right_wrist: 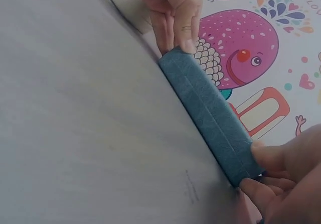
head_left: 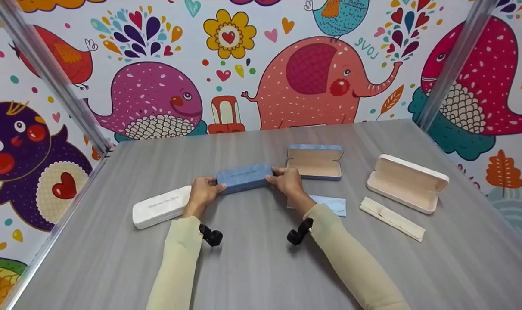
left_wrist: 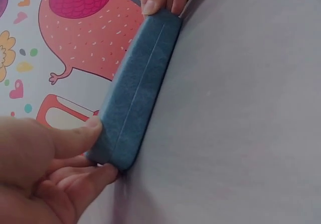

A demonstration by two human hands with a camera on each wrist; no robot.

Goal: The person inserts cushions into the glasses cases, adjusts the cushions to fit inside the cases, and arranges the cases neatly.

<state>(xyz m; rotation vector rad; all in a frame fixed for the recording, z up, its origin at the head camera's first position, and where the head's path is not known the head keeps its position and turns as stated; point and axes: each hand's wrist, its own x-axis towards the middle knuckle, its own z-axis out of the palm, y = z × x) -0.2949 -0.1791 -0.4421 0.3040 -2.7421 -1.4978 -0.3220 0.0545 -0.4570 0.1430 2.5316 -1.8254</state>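
Note:
A closed blue glasses case (head_left: 245,177) lies between the two hands, its lettered lid facing up in the head view. My left hand (head_left: 203,193) grips its left end, thumb on the upper edge and fingers round the lower side. At the other end my right hand (head_left: 288,182) pinches it the same way. Both wrist views show the case's long blue side (left_wrist: 135,91) with its straight lid seam, close over the tabletop. A closed white glasses case (head_left: 162,207) lies just left of my left hand, partly hidden by it.
Behind my right hand stands an open blue case (head_left: 315,162) with a beige lining. Farther right lie an open white case (head_left: 407,184) and a folded cream cloth (head_left: 392,218). A folded light blue cloth (head_left: 330,205) is partly under my right wrist. Printed walls enclose the grey table (head_left: 252,267).

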